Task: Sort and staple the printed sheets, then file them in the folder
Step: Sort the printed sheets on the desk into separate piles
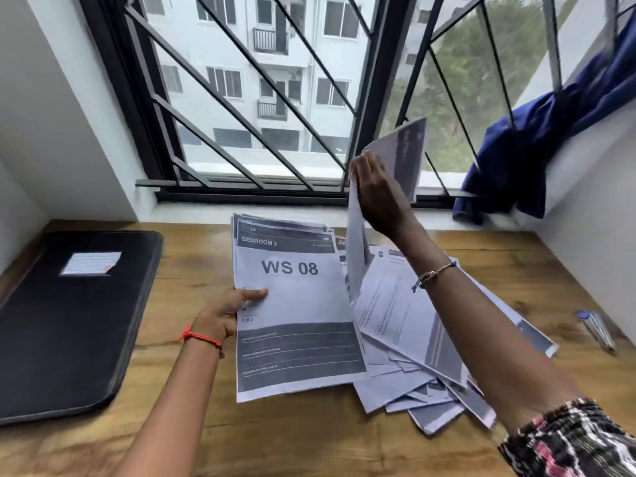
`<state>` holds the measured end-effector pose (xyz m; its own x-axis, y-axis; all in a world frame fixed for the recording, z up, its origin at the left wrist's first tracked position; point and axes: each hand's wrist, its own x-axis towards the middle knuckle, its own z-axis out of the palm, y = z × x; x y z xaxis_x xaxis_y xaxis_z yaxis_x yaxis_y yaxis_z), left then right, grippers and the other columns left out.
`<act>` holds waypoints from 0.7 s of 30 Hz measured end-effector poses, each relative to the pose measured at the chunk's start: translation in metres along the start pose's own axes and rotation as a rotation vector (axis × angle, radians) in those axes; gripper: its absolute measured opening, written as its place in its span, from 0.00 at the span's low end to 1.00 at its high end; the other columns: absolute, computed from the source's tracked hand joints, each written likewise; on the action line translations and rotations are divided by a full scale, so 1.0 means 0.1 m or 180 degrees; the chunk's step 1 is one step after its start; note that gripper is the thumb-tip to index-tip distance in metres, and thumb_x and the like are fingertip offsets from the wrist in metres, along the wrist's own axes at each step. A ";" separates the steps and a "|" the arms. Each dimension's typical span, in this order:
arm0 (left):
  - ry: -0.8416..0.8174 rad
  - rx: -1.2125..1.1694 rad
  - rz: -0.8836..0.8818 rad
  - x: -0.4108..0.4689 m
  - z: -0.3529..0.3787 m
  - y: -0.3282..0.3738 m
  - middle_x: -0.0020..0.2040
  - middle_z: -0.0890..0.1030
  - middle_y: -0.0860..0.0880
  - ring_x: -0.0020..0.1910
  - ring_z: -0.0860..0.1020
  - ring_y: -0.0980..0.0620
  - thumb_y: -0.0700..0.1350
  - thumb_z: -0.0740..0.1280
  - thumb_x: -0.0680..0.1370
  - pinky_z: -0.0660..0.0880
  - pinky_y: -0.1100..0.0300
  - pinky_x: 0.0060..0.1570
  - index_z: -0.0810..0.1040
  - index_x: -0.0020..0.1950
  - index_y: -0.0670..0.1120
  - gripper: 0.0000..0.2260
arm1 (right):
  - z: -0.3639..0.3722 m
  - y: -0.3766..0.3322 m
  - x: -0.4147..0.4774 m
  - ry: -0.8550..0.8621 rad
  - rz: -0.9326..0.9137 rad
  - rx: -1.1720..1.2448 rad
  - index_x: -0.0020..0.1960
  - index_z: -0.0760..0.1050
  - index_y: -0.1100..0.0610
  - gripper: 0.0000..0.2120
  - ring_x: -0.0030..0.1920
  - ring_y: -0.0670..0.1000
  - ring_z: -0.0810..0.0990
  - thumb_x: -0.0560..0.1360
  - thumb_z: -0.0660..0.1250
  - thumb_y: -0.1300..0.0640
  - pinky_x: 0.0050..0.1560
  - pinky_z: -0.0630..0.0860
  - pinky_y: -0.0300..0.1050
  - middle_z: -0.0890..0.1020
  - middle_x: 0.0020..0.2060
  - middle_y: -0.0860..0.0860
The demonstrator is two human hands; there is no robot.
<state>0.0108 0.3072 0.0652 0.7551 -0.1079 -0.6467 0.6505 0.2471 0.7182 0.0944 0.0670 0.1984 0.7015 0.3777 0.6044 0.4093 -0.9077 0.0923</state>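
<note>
Nearest, a patterned sleeve [578, 438] is seen at the lower right, above a wooden table [309, 438]. On the table a neat stack [296, 304] of printed sheets is laid, its top page marked "WS 08" and "BEDROOM 3". Its left edge is pinched by the left hand [229, 313], with the thumb laid flat on the top page and the fingers hidden beneath. Just to the right, touching the stack, a loose pile [406, 332] of sheets is fanned out untidily. A small blue and silver object [597, 327] is laid near the table's right edge, too blurred to be named. At the left, well apart from the papers, a black folder [69, 332] is laid closed and flat, with a white label [91, 263] on its cover. Above the loose pile a lifted sheet [407, 156] is gripped by the right hand [378, 197], fingers curled round it, and is held upright and bent. Farther back, a blue cloth [516, 160] is draped over the sill at the right, before a barred window [241, 98].
</note>
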 end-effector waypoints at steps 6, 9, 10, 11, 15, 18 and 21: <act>-0.0204 0.0054 -0.0355 0.31 0.37 -0.44 0.32 0.83 0.41 0.28 0.82 0.46 0.34 0.63 0.77 0.80 0.50 0.27 0.76 0.48 0.37 0.03 | 0.43 -0.12 -0.53 -0.1105 -0.1403 -0.0169 0.50 0.71 0.63 0.14 0.47 0.59 0.75 0.73 0.48 0.63 0.46 0.77 0.53 0.76 0.46 0.60; -0.0093 -0.0090 -0.0347 0.35 0.53 -0.57 0.30 0.82 0.44 0.26 0.81 0.49 0.36 0.62 0.78 0.79 0.55 0.26 0.76 0.47 0.38 0.04 | 0.70 -0.37 -1.01 -0.1669 -0.1698 0.0317 0.52 0.72 0.65 0.12 0.47 0.58 0.76 0.73 0.53 0.66 0.43 0.78 0.48 0.77 0.48 0.60; -0.0019 -0.0194 -0.0308 0.37 0.55 -0.60 0.30 0.82 0.45 0.26 0.81 0.50 0.40 0.62 0.79 0.79 0.57 0.27 0.76 0.48 0.39 0.05 | 0.76 -0.44 -1.14 -0.1835 -0.1707 0.0557 0.51 0.72 0.65 0.12 0.45 0.56 0.77 0.71 0.54 0.66 0.40 0.78 0.46 0.77 0.47 0.59; 0.0057 -0.0291 -0.0286 0.38 0.57 -0.62 0.31 0.83 0.45 0.27 0.81 0.51 0.45 0.61 0.80 0.79 0.57 0.31 0.76 0.48 0.41 0.09 | 0.81 -0.49 -1.26 -0.1932 -0.1776 0.0684 0.50 0.72 0.64 0.13 0.44 0.55 0.77 0.69 0.54 0.65 0.37 0.78 0.42 0.78 0.44 0.57; 0.0009 -0.0448 -0.0426 0.48 0.56 -0.65 0.39 0.82 0.43 0.35 0.81 0.50 0.65 0.54 0.76 0.77 0.57 0.41 0.77 0.49 0.43 0.26 | 1.02 -0.67 -1.54 -0.1915 -0.2135 0.0797 0.50 0.72 0.65 0.14 0.46 0.57 0.76 0.67 0.55 0.65 0.43 0.76 0.46 0.76 0.44 0.59; -0.0032 -0.0334 -0.0401 0.50 0.57 -0.68 0.34 0.82 0.44 0.32 0.81 0.51 0.66 0.54 0.75 0.78 0.61 0.35 0.78 0.46 0.43 0.28 | 1.20 -0.71 -1.67 -0.2036 -0.1850 0.1110 0.61 0.65 0.65 0.18 0.53 0.58 0.72 0.72 0.51 0.67 0.47 0.77 0.51 0.73 0.52 0.60; 0.0031 -0.0081 -0.0289 0.52 0.54 -0.73 0.45 0.83 0.41 0.47 0.82 0.45 0.67 0.61 0.72 0.77 0.51 0.52 0.79 0.52 0.43 0.28 | 1.18 -0.68 -1.68 -0.2153 -0.1048 0.1684 0.71 0.57 0.62 0.22 0.58 0.58 0.70 0.78 0.55 0.66 0.49 0.77 0.53 0.70 0.59 0.60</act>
<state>0.0066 0.2315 -0.0070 0.6921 -0.1216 -0.7115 0.7139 0.2612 0.6498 0.0178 0.0868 -0.0028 0.6257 0.7800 0.0048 0.7457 -0.5963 -0.2972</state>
